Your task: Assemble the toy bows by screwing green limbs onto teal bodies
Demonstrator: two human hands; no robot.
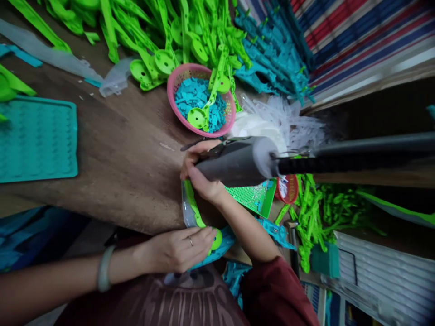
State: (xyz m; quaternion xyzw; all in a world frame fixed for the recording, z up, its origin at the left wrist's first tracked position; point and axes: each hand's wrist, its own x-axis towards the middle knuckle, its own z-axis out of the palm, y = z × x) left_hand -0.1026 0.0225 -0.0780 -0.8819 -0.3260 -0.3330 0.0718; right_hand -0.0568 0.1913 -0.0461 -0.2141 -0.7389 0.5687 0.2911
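My right hand [200, 174] is wrapped round a dark grey electric screwdriver [227, 158], which has a pale end cap and a cord leading off to the right. Its tip is hidden by my fingers. Below it, my left hand [180, 249] wears a ring and a bangle. Its fingers are closed over the round end of a long bright green plastic part [193, 203]. A translucent plastic piece [187, 210] lies along that part's left side. Under my left fingers a blue plastic part [220, 246] shows, but I cannot tell whether it is joined to the green one.
A pink basket [172, 97] of blue pieces stands beyond my hands, backed by heaped green parts [142, 27] and blue parts [272, 54]. Clear strips [295, 120] lie to the right. A teal tray [37, 140] is at left; a green perforated tray [249, 199] sits beside my right forearm.
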